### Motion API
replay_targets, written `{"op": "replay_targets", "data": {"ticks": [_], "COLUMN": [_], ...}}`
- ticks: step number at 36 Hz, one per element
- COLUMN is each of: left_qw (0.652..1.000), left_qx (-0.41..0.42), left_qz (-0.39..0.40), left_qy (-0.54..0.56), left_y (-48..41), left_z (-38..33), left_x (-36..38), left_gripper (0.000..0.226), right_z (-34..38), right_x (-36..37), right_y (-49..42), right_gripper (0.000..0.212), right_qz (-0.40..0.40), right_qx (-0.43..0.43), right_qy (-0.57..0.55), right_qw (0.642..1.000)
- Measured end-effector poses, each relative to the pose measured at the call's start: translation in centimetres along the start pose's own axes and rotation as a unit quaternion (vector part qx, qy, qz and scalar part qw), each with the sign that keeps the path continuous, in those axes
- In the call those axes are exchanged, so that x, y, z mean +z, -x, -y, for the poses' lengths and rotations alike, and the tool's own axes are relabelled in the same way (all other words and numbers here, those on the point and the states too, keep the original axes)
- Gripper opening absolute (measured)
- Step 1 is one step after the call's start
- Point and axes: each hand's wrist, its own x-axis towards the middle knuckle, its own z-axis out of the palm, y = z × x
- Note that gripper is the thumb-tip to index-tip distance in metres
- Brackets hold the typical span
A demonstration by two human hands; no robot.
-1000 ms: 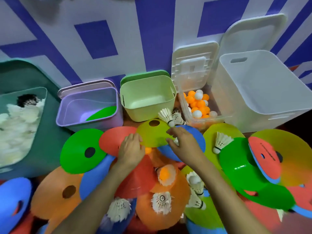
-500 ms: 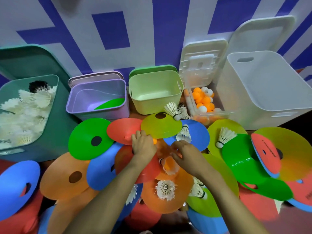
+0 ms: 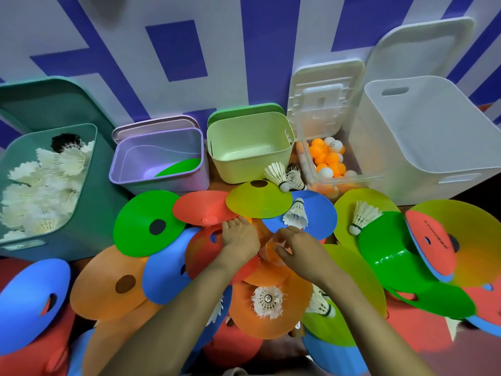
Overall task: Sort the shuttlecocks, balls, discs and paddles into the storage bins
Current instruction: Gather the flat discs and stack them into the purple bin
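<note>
Fingers (image 3: pixel 282 235) of the right hand (image 3: pixel 298 248) curled in on a small pale-orange thing (image 3: pixel 269 251) at the middle of the pile, thumb against it; too blurred to name, possibly a ball caught in feathers. Fingers (image 3: pixel 233 223) of the left hand (image 3: pixel 238 240) laid forward over a red disc (image 3: pixel 200 207), tips just beside a loose orange ball (image 3: pixel 249 220); cannot tell whether gripping or only pressing. All round the hands, a heap of overlapping discs (image 3: pixel 108 283) in green, orange, blue, red and yellow, with loose shuttlecocks (image 3: pixel 296 213) lying on and between them, and a red paddle (image 3: pixel 433 245) on the heap toward the right edge. Along the far edge by the wall, the bins: at the far left corner a dark green bin (image 3: pixel 89 185) well filled with white shuttlecocks (image 3: pixel 40 191); next a purple bin (image 3: pixel 160 183) with one green disc (image 3: pixel 180 166) inside; then a light green bin (image 3: pixel 244 169) with nothing showing in it; a clear box (image 3: pixel 344 180) holding orange and white balls (image 3: pixel 328 158); at the far right a white bin (image 3: pixel 420 147), bare as far as can be seen. Judged well short of halfway: shuttlecocks and balls largely sorted, discs barely begun, no paddle binned.
</note>
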Motion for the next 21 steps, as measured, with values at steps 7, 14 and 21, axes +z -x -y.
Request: {"op": "replay_targets", "data": {"ticks": [7,14,21], "left_qw": [0.998,0.994,0.985], "left_qx": [0.016,0.070,0.084], "left_qz": [0.006,-0.034,-0.022], "left_qy": [0.062,0.074,0.148], "left_y": [-0.66,-0.24,0.17], "left_z": [-0.09,0.37,0.05], "left_x": [0.58,0.61,1.01], "left_gripper": [0.068,0.022,0.028], "right_z": [-0.42,-0.61,-0.61], "right_x": [0.03,0.05,-0.34], "right_y": [-0.02,-0.09,0.01], "right_gripper": [0.024,0.025,0.028], "right_qz": [0.000,0.013,0.054], "right_qx": [0.005,0.013,0.001], "right_qy": [0.007,0.005,0.041], "right_qw": [1.000,1.000,0.998]}}
